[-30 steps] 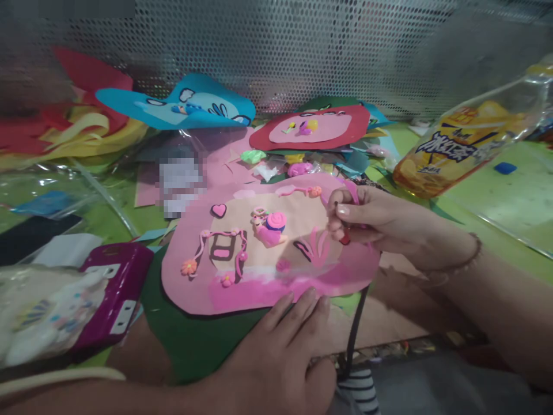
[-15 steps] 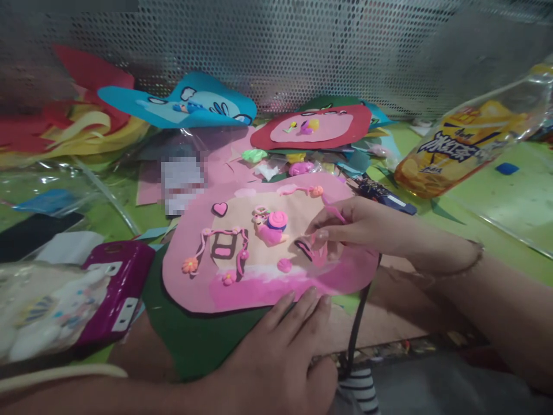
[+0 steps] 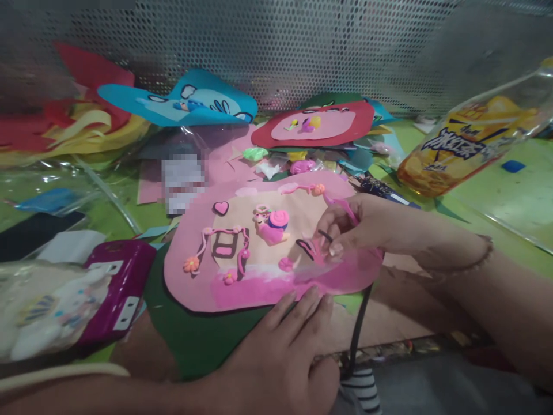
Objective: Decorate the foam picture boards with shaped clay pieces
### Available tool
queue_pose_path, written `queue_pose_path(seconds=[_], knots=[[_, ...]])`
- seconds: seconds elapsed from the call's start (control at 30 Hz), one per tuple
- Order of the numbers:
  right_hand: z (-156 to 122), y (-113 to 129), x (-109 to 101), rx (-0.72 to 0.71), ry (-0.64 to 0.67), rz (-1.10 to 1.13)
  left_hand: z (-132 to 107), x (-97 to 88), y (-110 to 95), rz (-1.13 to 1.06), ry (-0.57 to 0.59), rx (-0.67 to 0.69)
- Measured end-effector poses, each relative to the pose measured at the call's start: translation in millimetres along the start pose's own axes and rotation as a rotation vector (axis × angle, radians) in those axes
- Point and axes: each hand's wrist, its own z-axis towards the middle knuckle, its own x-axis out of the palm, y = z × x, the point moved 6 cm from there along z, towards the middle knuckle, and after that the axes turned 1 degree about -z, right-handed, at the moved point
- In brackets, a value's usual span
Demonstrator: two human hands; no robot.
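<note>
A pink paper cutout (image 3: 185, 282) lies in the middle with clay decorations on it. At its centre sits a pink clay snail (image 3: 272, 230) with a spiral shell. My left hand (image 3: 285, 351) rests flat, fingers outstretched, on the cutout's lower edge. On the cutout's right side, my right hand (image 3: 349, 230) has its fingers bent together over a black-outlined pink shape (image 3: 314, 249). Whatever those fingers hold, if anything, is hidden. A pink clay strip (image 3: 343, 207) passes beside the knuckles. Near the drawn window (image 3: 224, 242) are clay strips and flowers. Dark green paper (image 3: 190, 340) shows underneath.
Behind the cutout are clay lumps (image 3: 302, 167), a red and pink cutout (image 3: 276, 135) and a blue one (image 3: 173, 112). A tea bottle (image 3: 458, 150) lies tilted at right. A purple case (image 3: 116, 271) is at left. A perforated metal panel (image 3: 276, 46) stands behind.
My right hand has shifted slightly right and down, uncovering more of the black outline beside its fingers. My left hand stays in place on the cutout's edge.
</note>
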Motion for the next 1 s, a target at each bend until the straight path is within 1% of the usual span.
queue_pose_path(seconds=[0.1, 0.17, 0.23, 0.37, 0.53, 0.63, 0.8, 0.9, 1.0], knots=[[0.1, 1.3, -2.0, -0.014, -0.037, -0.049, -0.5, -0.3, -0.6, 0.016, 0.011, 0.008], [-0.4, 2.2, -2.8, -0.002, -0.061, -0.108, -1.4, -1.3, -1.4, 0.026, -0.007, 0.011], [-0.8, 2.3, -2.5, 0.018, -0.063, -0.119, -2.1, -1.6, -1.9, 0.022, -0.02, 0.009], [-0.8, 2.2, 0.0, 0.022, -0.003, -0.042, -1.4, -0.7, -1.2, 0.012, 0.002, 0.005], [-4.5, 2.1, 3.0, 0.031, 0.105, -0.088, 0.1, -0.1, 0.0, 0.023, 0.01, 0.015], [-7.6, 3.8, 3.3, 0.031, 0.117, -0.202, -0.2, -0.1, 0.5, 0.001, 0.005, -0.003], [-9.7, 6.2, 1.5, -0.001, 0.045, -0.495, -0.8, 0.5, -0.4, -0.034, 0.021, -0.021], [-10.6, 6.4, 0.7, 0.002, 0.008, -0.6, -1.1, 1.2, 0.2, -0.039, 0.01, -0.034], [-11.3, 8.8, 1.5, -0.006, -0.016, -0.658, -1.6, 2.7, -0.6, -0.033, 0.023, -0.017]])
